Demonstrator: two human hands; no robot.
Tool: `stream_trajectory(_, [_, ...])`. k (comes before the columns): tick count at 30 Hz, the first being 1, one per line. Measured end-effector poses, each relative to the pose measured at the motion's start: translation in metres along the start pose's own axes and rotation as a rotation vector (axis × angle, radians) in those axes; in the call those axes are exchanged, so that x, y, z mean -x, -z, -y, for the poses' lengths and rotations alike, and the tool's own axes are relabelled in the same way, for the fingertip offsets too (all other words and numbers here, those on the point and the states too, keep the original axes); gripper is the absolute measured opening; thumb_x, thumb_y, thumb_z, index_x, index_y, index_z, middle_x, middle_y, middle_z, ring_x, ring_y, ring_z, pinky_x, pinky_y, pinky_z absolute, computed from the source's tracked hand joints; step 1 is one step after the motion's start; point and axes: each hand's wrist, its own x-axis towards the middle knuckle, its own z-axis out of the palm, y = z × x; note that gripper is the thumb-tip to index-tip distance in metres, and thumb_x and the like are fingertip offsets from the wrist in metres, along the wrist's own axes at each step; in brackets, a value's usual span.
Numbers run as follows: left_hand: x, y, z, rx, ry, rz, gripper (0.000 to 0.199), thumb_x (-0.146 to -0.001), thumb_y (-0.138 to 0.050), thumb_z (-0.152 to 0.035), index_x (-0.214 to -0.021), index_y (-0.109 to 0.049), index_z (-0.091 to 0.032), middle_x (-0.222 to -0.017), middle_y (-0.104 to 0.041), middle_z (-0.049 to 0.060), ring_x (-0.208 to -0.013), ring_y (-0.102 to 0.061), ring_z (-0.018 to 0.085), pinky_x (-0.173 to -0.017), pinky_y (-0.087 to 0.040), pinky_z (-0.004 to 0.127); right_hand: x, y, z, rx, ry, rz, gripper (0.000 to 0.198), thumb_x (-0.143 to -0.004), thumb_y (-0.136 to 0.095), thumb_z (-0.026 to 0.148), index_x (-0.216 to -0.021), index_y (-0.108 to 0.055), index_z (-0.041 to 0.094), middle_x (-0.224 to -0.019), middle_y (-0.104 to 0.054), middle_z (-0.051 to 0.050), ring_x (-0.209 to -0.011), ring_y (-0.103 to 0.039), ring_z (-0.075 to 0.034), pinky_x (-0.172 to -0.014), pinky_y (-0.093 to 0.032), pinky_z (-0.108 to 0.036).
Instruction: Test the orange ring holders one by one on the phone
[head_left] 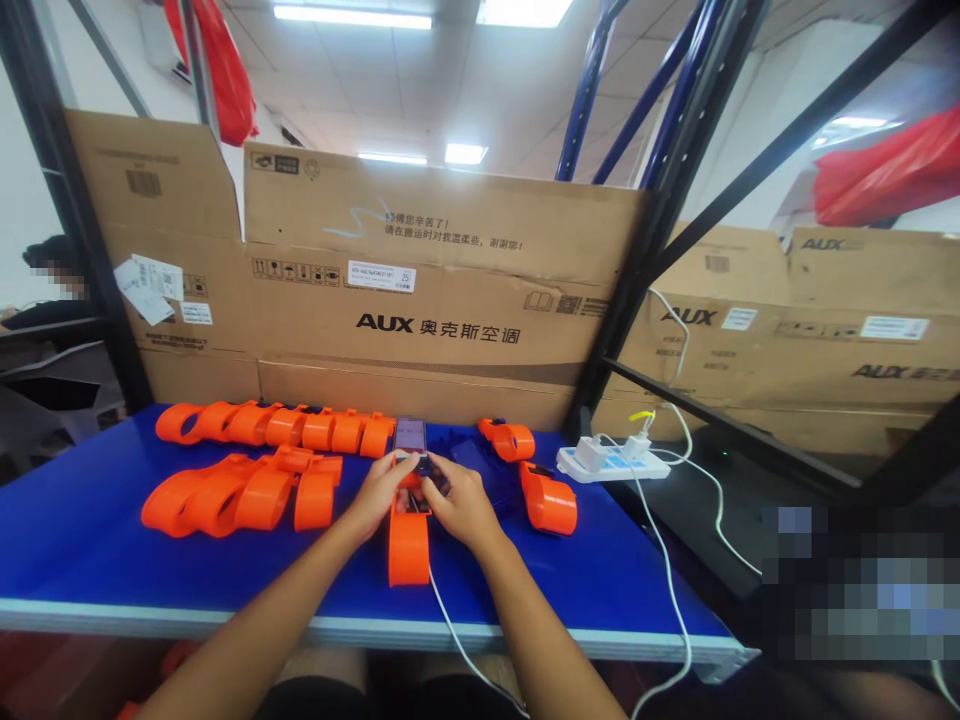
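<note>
Evidently, a white cable [450,630] is trailing from beside the nearest orange band [409,552], which is sitting toward the front of the blue bench [90,540], between the forearms. The left hand [381,495] and right hand [465,498] are gripping its upper end, both grips closed, though fingers are hiding exactly what each is pressing. The band is looking light, smooth and springy, probably moulded plastic, so the flat upper end is offering surer hold than the slick loop. Just past the fingertips, a phone-like device [409,436] is showing a grey screen; it is probably fragile, better held by its edges. Other bands [262,500] are lying on both sides, and cardboard [450,285] is standing behind.
</note>
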Motion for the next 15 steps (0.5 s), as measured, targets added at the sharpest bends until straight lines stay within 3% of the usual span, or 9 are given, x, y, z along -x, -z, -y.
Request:
stream_trajectory(7, [0.0001, 0.0024, -0.0004, 0.002, 0.007, 0.015, 0.044, -0.082, -0.066, -0.06, -0.081, -0.059, -0.016, -0.057, -0.063, 0.001, -0.033, -0.044, 0.007, -0.038, -0.032, 0.02, 0.0018, -0.0031, -0.005, 0.055, 0.1, -0.011, 0.042, -0.094, -0.051, 0.024, -0.135, -0.058, 0.018, -0.092, -0.074, -0.009, -0.078, -0.068, -0.021, -0.076, -0.054, -0.031])
stream_trajectory(15, [0.0014, -0.0001, -0.0028, 0.025, 0.001, 0.02, 0.044, -0.081, -0.066, -0.06, -0.083, -0.061, -0.016, -0.056, -0.063, 0.001, -0.032, -0.045, 0.007, -0.038, -0.034, 0.02, 0.0017, -0.0032, -0.0043, 0.08, 0.098, 0.045, 0.045, -0.098, -0.043, 0.025, -0.141, -0.053, 0.017, -0.089, -0.074, -0.009, -0.075, -0.068, -0.021, -0.071, -0.053, -0.03])
